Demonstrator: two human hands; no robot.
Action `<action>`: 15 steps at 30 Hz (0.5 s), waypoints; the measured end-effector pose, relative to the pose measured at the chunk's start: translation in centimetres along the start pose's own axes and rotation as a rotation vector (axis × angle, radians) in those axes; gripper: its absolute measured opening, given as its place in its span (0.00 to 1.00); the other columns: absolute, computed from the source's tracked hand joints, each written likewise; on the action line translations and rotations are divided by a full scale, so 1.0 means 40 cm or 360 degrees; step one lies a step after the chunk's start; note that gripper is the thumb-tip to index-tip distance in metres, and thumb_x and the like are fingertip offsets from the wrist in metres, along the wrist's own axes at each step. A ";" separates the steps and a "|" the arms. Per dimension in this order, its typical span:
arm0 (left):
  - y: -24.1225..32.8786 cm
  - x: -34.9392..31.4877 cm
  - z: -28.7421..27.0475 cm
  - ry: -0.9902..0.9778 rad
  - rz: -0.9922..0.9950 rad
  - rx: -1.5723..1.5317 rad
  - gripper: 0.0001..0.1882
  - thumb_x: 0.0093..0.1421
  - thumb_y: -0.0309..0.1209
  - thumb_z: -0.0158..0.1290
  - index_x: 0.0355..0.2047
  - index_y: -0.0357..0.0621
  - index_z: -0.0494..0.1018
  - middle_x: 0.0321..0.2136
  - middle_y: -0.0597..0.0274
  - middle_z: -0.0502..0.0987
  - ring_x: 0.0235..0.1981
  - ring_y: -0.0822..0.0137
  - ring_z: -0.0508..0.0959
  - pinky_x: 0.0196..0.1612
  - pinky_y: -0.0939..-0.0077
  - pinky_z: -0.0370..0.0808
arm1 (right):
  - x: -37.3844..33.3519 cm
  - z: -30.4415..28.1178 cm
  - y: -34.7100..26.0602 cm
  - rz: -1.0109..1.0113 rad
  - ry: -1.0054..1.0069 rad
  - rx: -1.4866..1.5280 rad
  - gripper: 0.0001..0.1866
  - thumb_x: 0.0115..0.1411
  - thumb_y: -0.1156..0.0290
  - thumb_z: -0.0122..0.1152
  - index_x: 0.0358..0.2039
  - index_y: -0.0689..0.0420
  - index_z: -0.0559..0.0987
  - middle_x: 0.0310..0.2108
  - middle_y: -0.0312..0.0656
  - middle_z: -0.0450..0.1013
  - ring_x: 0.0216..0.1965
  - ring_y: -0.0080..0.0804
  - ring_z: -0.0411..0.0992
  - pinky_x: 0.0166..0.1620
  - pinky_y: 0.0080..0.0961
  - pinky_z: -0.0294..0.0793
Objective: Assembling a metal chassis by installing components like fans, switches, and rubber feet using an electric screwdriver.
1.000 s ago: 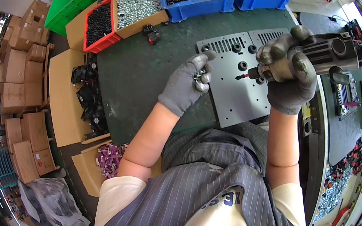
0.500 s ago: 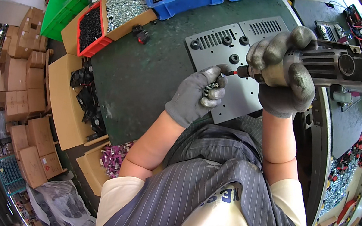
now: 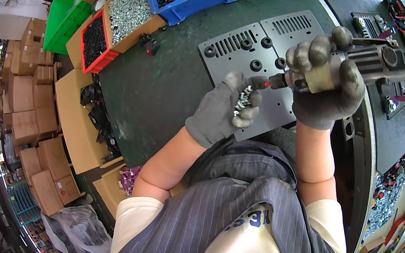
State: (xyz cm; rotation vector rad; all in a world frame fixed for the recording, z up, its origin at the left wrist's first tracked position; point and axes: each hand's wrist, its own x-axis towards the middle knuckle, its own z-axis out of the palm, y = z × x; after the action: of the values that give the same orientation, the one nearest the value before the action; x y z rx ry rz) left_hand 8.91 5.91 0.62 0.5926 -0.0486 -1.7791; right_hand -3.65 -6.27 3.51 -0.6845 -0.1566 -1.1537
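My gloved right hand [image 3: 329, 90] is wrapped round a grey power screwdriver [image 3: 376, 64], its red-tipped end pointing left. At that tip, the thumb and forefinger of my gloved left hand [image 3: 218, 110] meet; whatever they pinch is too small to make out. Several silvery screws [image 3: 243, 101] are held in the curled fingers of the same hand. Both hands are above a grey metal plate [image 3: 259, 115] with slots and small holes. Round black feet [image 3: 246, 44] sit on it. A second slotted plate [image 3: 291, 31] lies against its far right side.
Beyond the plates stands a blue bin [image 3: 177, 13] of small black parts. A cardboard box of silvery screws [image 3: 128, 13] and a red bin [image 3: 101, 63] of black screws are at the far left. A small black-and-red part [image 3: 149, 44] lies on the dark green bench [image 3: 148, 103].
The whole view has shifted slightly. The screwdriver's tip now meets my left fingertips more closely, and more of the screws in my left hand shows. Another black foot shows beside my right hand.
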 end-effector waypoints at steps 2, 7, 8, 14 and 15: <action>0.012 0.007 0.023 0.0109 -0.0048 0.0020 0.21 0.65 0.46 0.42 0.46 0.40 0.67 0.28 0.64 0.68 0.19 0.78 0.63 0.17 0.90 0.58 | 0.008 -0.015 -0.013 0.0007 0.0122 -0.0031 0.22 0.53 0.59 0.50 0.47 0.56 0.66 0.29 0.40 0.68 0.29 0.33 0.67 0.34 0.30 0.67; 0.129 0.048 -0.049 0.0352 0.0452 0.1302 0.26 0.65 0.52 0.38 0.40 0.41 0.73 0.20 0.71 0.69 0.18 0.80 0.65 0.18 0.91 0.58 | 0.057 -0.081 -0.045 -0.0056 0.0514 -0.0227 0.20 0.53 0.60 0.52 0.43 0.59 0.69 0.28 0.40 0.68 0.30 0.33 0.66 0.37 0.33 0.65; 0.162 0.059 -0.050 0.0581 0.0516 0.1573 0.24 0.61 0.51 0.46 0.36 0.41 0.76 0.18 0.69 0.70 0.19 0.77 0.69 0.21 0.86 0.65 | 0.072 -0.095 -0.045 -0.0063 0.0460 -0.0210 0.21 0.53 0.61 0.53 0.44 0.60 0.70 0.28 0.42 0.69 0.30 0.35 0.67 0.38 0.35 0.67; 0.190 0.156 -0.029 0.0779 0.0790 0.3211 0.19 0.50 0.44 0.59 0.39 0.47 0.77 0.25 0.62 0.75 0.28 0.67 0.75 0.32 0.71 0.71 | 0.128 -0.119 -0.008 0.0010 0.0439 -0.0517 0.21 0.54 0.66 0.52 0.47 0.62 0.67 0.29 0.44 0.69 0.30 0.37 0.68 0.37 0.34 0.70; 0.191 0.166 -0.026 0.0824 0.0698 0.3517 0.19 0.50 0.43 0.60 0.40 0.50 0.77 0.26 0.61 0.76 0.29 0.64 0.76 0.33 0.70 0.72 | 0.139 -0.116 0.001 0.0011 0.0462 -0.0632 0.21 0.54 0.66 0.52 0.47 0.62 0.67 0.29 0.45 0.69 0.30 0.37 0.69 0.37 0.33 0.70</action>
State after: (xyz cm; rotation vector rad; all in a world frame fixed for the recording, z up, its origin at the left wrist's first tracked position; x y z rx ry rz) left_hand 15.04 -2.15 -0.17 2.2185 -1.7222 -0.3878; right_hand -2.35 -13.30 2.36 -0.8535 0.3289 -1.2777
